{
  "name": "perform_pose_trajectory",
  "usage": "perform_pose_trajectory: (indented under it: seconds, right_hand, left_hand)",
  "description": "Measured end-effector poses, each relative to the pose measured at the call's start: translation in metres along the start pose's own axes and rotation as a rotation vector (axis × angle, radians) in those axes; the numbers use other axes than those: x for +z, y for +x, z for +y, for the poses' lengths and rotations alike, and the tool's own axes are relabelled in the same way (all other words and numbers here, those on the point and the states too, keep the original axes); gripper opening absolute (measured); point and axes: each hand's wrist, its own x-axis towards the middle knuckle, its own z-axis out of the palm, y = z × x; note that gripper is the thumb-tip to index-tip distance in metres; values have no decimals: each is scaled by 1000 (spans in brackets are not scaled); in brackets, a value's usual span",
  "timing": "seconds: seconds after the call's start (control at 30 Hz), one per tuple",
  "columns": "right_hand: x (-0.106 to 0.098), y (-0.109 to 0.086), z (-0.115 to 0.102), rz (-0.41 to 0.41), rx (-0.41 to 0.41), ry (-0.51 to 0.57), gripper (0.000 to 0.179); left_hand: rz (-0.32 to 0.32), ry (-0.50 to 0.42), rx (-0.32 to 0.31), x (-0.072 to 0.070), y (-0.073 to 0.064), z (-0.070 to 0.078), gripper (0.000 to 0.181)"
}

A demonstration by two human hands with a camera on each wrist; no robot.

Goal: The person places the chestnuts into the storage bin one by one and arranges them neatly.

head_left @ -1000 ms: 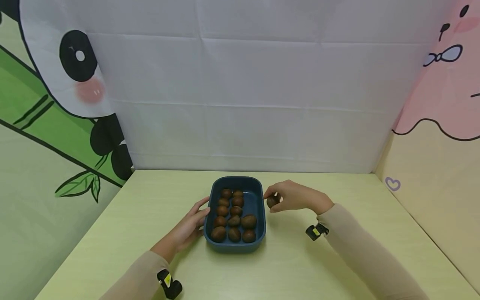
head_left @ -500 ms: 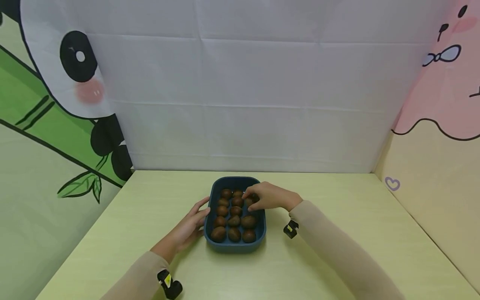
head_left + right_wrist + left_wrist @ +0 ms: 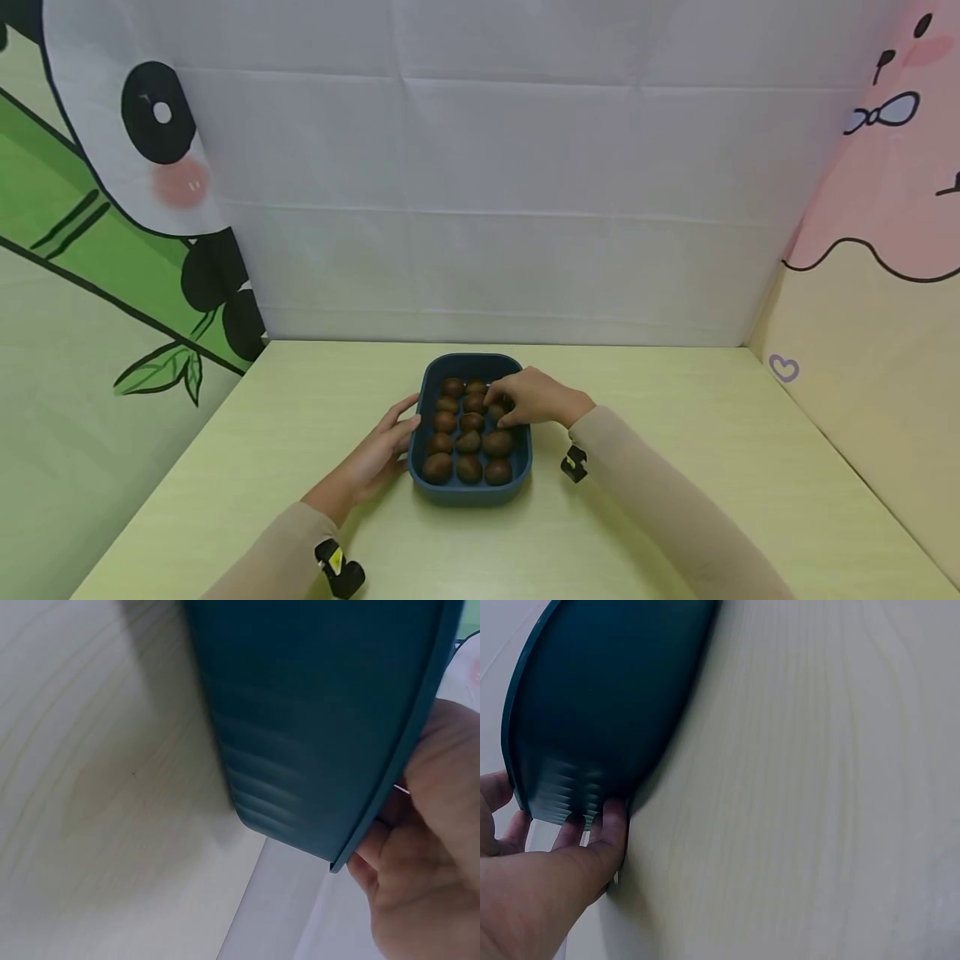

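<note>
A dark blue rectangular tub (image 3: 471,493) on the table holds several brown chestnuts (image 3: 469,468) in rows. My right hand (image 3: 536,395) reaches over its right rim. Between its thumb and index finger is a chestnut (image 3: 496,412), pinched in the right column behind the others. In the right wrist view, the tub wall (image 3: 300,735) hides the fingertips of the right hand (image 3: 427,855) and the chestnut. My left hand (image 3: 378,458) rests against the tub's left side with spread, relaxed fingers. In the left wrist view, the left hand's fingertips (image 3: 615,810) touch the outer wall.
The pale wood-look table (image 3: 637,533) extends around the tub. A white cloth backdrop (image 3: 510,208) stands behind it. Printed side panels with a panda (image 3: 157,112) and a pink figure (image 3: 892,192) flank the table. Each wrist wears a small black camera.
My right hand has moved left from beside the tub to inside it, bringing the chestnut along. In the last half second it shifted only slightly. The left hand stays put.
</note>
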Motion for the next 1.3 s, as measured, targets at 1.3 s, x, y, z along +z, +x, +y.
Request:
perform_pose_trajectory:
  seconds: [1.3]
  right_hand:
    - [-5,-11,4,23,-32,203,25]
  left_hand:
    - [12,3,-9,0,3,2,63]
